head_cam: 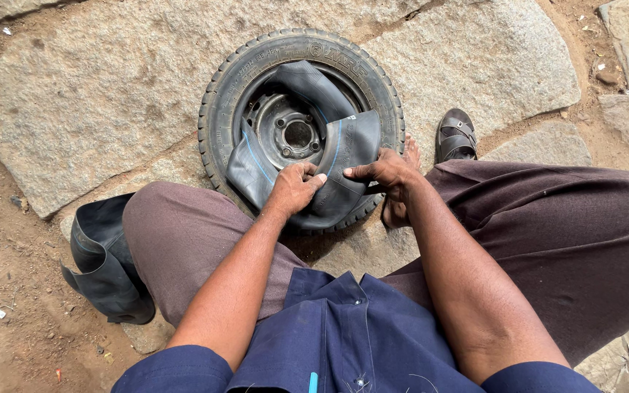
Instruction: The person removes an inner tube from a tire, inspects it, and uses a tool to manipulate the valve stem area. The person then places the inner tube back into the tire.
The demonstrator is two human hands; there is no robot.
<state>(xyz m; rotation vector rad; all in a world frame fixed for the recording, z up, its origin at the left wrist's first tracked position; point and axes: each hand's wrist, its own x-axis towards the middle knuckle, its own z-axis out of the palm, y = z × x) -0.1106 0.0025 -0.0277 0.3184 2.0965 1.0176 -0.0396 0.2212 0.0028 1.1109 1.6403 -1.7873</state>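
While both hands, left (294, 189) and right (386, 172), pinch the limp rubber inner tube (343, 156), it drapes over the treaded tyre (216, 109)

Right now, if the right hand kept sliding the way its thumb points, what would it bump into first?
The right hand points its thumb left along the folded inner tube. Going straight on, it would probably meet the left hand's fingers first, since they grip the same fold just beside it. Depth is hard to judge, though.

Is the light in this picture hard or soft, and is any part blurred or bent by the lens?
Head view: soft, even daylight; only a faint shadow under the tyre near the knees. The left hand, right hand and inner tube are sharp, with no glare. The wide lens stretches the legs and sleeves at the frame edges.
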